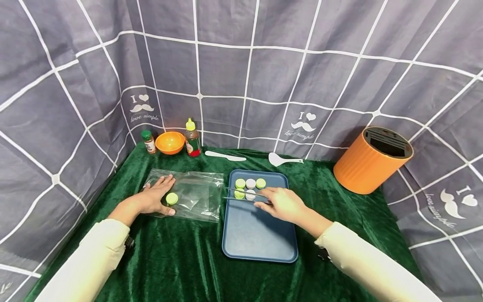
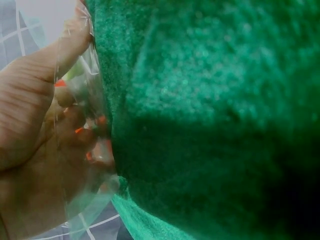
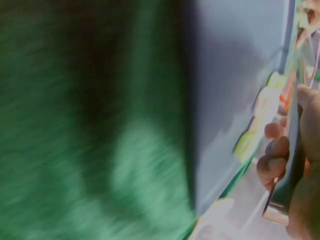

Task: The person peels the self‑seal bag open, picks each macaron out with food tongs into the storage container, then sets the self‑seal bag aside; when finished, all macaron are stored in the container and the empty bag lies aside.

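My left hand (image 1: 154,199) rests with spread fingers on a clear plastic bag (image 1: 200,197) lying flat on the green cloth. A light green macaron (image 1: 172,198) lies between its thumb and forefinger; whether inside or on top of the bag I cannot tell. My right hand (image 1: 284,204) grips metal tongs (image 3: 289,182) above a blue tray (image 1: 260,239). The tongs' two arms stand apart, pointing left past the tray's edge, with nothing visible between the tips. On the tray's far half sit green macarons (image 1: 260,183) and white macarons (image 1: 250,183), some partly behind the tongs.
Along the back stand a green-capped jar (image 1: 149,141), an orange bowl (image 1: 170,143) and a sauce bottle (image 1: 193,139). A white knife (image 1: 225,156) and a white ladle (image 1: 284,160) lie beside them. An orange knife block (image 1: 362,165) stands at right. Grey checked curtains (image 1: 226,71) enclose the table.
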`<action>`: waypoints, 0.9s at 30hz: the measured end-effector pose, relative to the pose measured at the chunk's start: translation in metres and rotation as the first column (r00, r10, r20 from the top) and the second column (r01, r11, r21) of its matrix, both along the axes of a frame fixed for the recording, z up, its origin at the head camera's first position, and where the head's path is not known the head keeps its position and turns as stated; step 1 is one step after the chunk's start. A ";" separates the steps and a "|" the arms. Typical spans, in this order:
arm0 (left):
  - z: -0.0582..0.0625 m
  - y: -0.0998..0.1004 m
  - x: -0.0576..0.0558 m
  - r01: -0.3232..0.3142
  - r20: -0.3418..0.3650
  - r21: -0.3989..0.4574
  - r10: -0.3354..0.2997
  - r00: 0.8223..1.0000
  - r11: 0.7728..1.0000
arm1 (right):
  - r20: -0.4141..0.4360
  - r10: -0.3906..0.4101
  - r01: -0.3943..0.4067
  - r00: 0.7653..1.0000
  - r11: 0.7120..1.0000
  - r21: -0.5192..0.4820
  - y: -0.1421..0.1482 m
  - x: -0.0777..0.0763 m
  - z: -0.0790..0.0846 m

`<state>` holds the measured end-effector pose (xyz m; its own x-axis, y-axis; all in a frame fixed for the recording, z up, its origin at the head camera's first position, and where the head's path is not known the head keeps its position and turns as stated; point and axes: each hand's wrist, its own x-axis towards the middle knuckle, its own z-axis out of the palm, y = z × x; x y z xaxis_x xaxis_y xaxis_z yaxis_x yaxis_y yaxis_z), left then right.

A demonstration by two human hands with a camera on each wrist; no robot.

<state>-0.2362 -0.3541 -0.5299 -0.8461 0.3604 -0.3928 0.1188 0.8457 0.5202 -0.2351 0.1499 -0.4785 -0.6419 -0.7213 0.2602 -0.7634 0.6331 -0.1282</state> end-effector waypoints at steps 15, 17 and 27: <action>0.002 0.004 0.001 -0.006 0.002 -0.042 0.006 1.000 0.999 | 0.018 0.100 -0.102 0.995 0.986 0.135 -0.095 -0.007 -0.001; 0.001 0.003 0.001 -0.005 -0.003 -0.044 0.005 1.000 0.999 | 0.035 0.104 -0.108 0.994 0.983 0.147 -0.104 -0.006 0.001; -0.004 -0.001 -0.002 -0.008 -0.007 -0.032 0.008 1.000 0.999 | 0.019 0.148 -0.149 0.989 0.978 0.147 -0.135 -0.006 -0.001</action>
